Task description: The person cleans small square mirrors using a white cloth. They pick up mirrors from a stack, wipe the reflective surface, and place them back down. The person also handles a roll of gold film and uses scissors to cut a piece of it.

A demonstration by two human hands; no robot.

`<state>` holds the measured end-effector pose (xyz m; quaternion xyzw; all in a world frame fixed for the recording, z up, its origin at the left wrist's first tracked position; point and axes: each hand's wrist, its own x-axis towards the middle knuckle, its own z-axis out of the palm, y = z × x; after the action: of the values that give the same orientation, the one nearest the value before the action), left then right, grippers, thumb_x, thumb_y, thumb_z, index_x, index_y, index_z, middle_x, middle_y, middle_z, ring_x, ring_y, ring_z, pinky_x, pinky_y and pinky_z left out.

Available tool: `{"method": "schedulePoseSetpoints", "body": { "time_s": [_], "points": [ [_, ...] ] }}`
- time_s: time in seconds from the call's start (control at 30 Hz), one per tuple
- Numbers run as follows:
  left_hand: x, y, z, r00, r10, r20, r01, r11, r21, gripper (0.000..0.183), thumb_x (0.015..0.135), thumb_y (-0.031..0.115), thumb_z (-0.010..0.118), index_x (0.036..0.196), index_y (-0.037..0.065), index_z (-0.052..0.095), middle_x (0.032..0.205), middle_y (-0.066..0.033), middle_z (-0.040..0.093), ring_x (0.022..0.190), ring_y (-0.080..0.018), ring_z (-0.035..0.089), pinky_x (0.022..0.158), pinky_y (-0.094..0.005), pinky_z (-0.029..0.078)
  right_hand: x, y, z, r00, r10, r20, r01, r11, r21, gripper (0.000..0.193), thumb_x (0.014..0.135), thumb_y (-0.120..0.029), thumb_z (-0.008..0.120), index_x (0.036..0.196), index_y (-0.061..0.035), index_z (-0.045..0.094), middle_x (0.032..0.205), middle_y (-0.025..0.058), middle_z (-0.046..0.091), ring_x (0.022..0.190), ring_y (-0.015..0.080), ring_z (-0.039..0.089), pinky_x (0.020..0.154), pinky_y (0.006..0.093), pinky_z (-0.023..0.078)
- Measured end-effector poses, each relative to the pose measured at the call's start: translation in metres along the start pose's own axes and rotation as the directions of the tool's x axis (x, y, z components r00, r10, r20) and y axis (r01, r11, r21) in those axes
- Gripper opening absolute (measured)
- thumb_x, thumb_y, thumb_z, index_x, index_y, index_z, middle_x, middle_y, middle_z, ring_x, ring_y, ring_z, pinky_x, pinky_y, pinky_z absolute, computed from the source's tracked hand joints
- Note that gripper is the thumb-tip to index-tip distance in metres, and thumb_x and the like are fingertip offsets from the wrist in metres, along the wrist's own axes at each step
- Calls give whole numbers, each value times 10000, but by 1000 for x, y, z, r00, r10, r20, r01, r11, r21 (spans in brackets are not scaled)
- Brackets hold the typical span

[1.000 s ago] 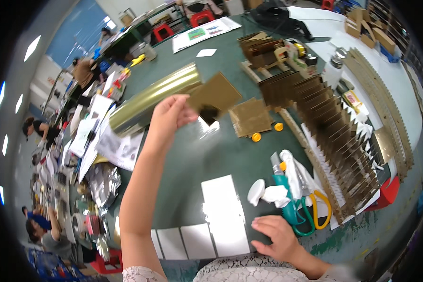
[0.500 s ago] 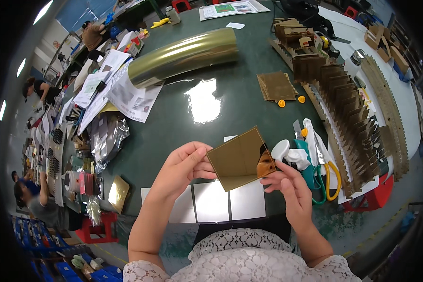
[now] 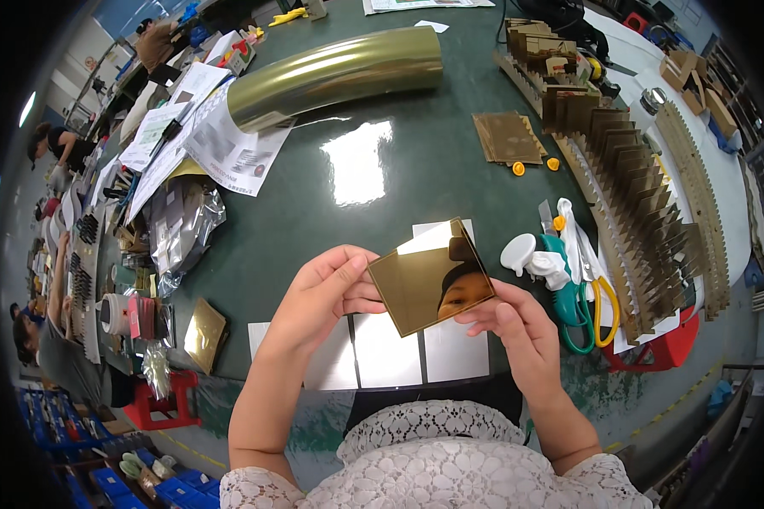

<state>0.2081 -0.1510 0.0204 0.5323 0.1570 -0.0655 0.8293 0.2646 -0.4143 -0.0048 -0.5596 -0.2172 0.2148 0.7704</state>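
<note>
Between my two hands I hold up a square, gold-tinted mirror-like plate (image 3: 416, 284), tilted, with a reflection in its surface. The thumb and fingers of my left hand (image 3: 339, 284) pinch its left edge. On the opposite side, my right hand (image 3: 518, 327) grips the right edge near the lower corner with its fingertips. Below the plate, white rectangular sheets (image 3: 388, 352) lie side by side at the table's near edge, partly covered by my left forearm and the plate. Another gold plate stack (image 3: 204, 335) rests on the table to the left.
A large roll of gold film (image 3: 339, 76) lies across the far table. To the right are green-handled scissors (image 3: 575, 314), yellow-handled scissors (image 3: 605, 310), a white round-topped item (image 3: 518, 253) and a toothed rack (image 3: 628, 204) of upright plates. Papers (image 3: 238, 153) and crumpled plastic (image 3: 191, 225) lie left.
The view has shifted slightly, so the table's things appear displaced. The plate stays in both hands, its tilt a little different, and the reflection in it has grown.
</note>
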Motion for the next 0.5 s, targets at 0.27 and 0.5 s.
{"method": "schedulePoseSetpoints", "body": {
  "time_s": [0.27,0.5],
  "points": [
    [-3,-2,1,999,32,-16,-32,999,16,252,1027,207,464,1091,-16,562,986,-141,685,862,-202,706,750,-299,591,4,1,1,999,45,5,-45,999,9,322,1040,-99,381,1303,73,452,1106,184,653,994,240,672,817,328,541],
    [-4,-4,5,999,53,-10,-53,999,13,254,1027,210,463,1093,-14,564,984,-131,687,861,-197,703,741,-302,585,3,3,-2,997,71,-12,-71,997,32,308,1040,-104,383,1274,76,471,1087,190,660,958,231,682,802,321,543]
  ]
}}
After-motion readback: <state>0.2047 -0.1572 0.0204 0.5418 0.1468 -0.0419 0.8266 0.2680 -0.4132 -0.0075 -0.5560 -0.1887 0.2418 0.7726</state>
